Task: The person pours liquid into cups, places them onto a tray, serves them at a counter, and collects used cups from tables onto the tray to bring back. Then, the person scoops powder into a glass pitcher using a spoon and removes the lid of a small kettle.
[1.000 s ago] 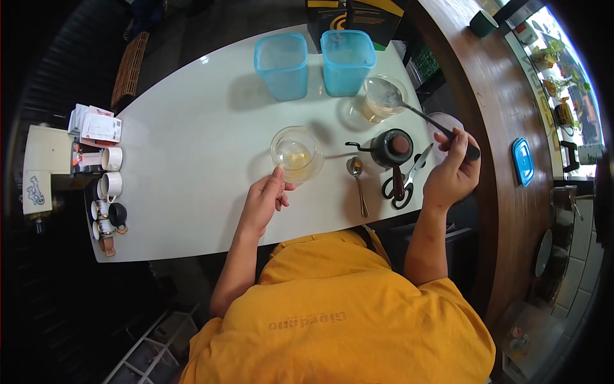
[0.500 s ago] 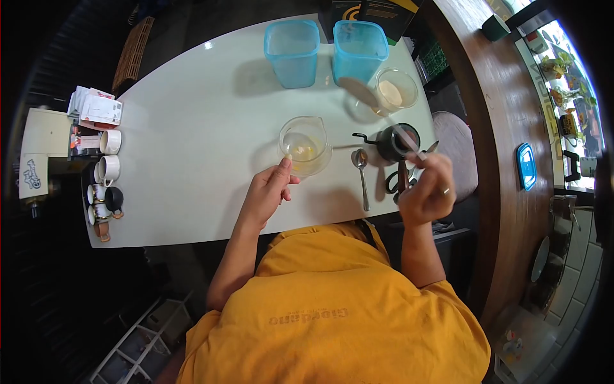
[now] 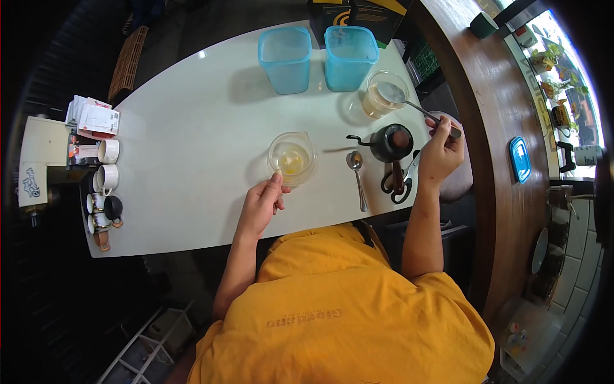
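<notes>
My left hand [image 3: 263, 203] pinches the near edge of a clear glass beaker [image 3: 293, 158], which has a little yellowish stuff at its bottom. My right hand [image 3: 442, 151] grips the dark handle of a long spoon [image 3: 416, 107]. The spoon's bowl is over the mouth of a clear cup [image 3: 376, 105] with pale contents. Between my hands lie a small metal spoon [image 3: 359, 185], a dark pot [image 3: 382, 144] with a brown knob, and black-handled scissors [image 3: 411, 173].
Two blue plastic containers [image 3: 284, 70] [image 3: 350, 67] stand at the back of the white table [image 3: 185, 141]. White cups [image 3: 109, 152] and paper packets [image 3: 100, 120] are at the left edge. A wooden counter [image 3: 489, 128] with a blue lid [image 3: 520, 160] runs along the right.
The long spoon swung away from the cup toward my body, then returned over the cup's mouth with my right hand. My left hand has stayed on the beaker.
</notes>
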Motion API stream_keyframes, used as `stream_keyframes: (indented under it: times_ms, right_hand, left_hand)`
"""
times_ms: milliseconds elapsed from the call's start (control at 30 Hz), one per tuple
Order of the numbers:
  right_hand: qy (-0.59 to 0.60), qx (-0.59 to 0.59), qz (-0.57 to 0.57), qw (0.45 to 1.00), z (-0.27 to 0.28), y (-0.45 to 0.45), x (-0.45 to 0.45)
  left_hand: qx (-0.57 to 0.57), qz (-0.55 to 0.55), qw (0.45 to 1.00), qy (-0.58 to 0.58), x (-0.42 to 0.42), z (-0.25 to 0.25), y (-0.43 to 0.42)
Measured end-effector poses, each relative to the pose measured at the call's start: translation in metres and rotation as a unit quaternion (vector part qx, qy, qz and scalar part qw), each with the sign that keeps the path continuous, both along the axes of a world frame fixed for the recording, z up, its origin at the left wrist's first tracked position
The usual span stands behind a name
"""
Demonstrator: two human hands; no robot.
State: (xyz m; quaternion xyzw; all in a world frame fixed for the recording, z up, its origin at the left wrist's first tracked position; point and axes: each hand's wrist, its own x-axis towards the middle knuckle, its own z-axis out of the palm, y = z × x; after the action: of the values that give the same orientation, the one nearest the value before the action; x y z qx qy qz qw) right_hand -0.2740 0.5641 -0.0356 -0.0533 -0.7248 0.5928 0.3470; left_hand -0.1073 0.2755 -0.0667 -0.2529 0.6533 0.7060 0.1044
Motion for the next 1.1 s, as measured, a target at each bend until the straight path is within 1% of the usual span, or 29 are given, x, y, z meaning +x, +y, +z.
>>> stream_keyframes:
  times_ms: [167, 267, 367, 500, 567, 600, 633, 700, 767, 833, 867, 900, 1000, 1033, 1100]
  right_hand:
    - [-0.034, -0.021, 0.027, 0.999, -0.008, 0.000, -0.003]
    - [-0.052, -0.057, 0.057, 0.995, -0.011, 0.002, -0.002]
    - [-0.076, -0.043, 0.070, 0.994, -0.010, 0.005, 0.001]
    - [-0.074, -0.076, 0.101, 0.989, -0.014, 0.008, 0.011]
    - [-0.187, 0.034, 0.119, 0.975, -0.020, 0.022, 0.024]
    - [-0.203, 0.081, 0.113, 0.969, -0.034, 0.031, 0.027]
    - [-0.204, 0.080, 0.110, 0.969, -0.034, 0.032, 0.033]
    - [-0.294, 0.156, 0.107, 0.937, -0.032, 0.034, 0.052]
    - [-0.300, 0.145, 0.098, 0.938, -0.033, 0.029, 0.068]
    - [-0.375, 0.047, 0.148, 0.914, -0.030, 0.023, 0.081]
    - [-0.350, 0.052, 0.138, 0.925, -0.038, 0.022, 0.084]
    - [-0.352, 0.051, 0.133, 0.925, -0.037, 0.021, 0.087]
    - [-0.332, 0.236, 0.079, 0.910, -0.009, 0.007, 0.088]
    - [-0.333, 0.233, 0.074, 0.911, -0.009, 0.005, 0.084]
    - [-0.158, 0.268, 0.015, 0.950, -0.011, 0.003, 0.069]
  left_hand:
    - [0.019, -0.011, 1.000, 0.020, 0.002, -0.006, -0.001]
    - [0.018, -0.023, 0.999, 0.020, 0.003, -0.010, -0.001]
    - [0.021, -0.025, 0.999, 0.024, 0.003, -0.009, 0.002]
    - [0.023, -0.037, 0.999, 0.019, 0.001, -0.012, 0.002]
    - [0.031, -0.036, 0.999, 0.017, 0.001, -0.013, 0.002]
    - [0.031, -0.038, 0.999, 0.016, 0.000, -0.015, 0.001]
    - [0.033, -0.040, 0.999, 0.013, 0.000, -0.016, 0.000]
    - [0.035, -0.046, 0.998, 0.009, 0.000, -0.018, -0.001]
    - [0.038, -0.048, 0.998, 0.006, -0.001, -0.019, -0.001]
    - [0.038, -0.052, 0.998, 0.001, -0.003, -0.017, -0.001]
    - [0.038, -0.053, 0.998, -0.001, -0.004, -0.017, -0.002]
    - [0.038, -0.058, 0.998, -0.002, -0.005, -0.017, -0.002]
    - [0.038, -0.065, 0.997, -0.005, -0.009, -0.021, -0.006]
    - [0.041, -0.070, 0.997, -0.003, -0.010, -0.022, -0.007]
    - [0.044, -0.080, 0.996, -0.001, -0.012, -0.023, -0.010]
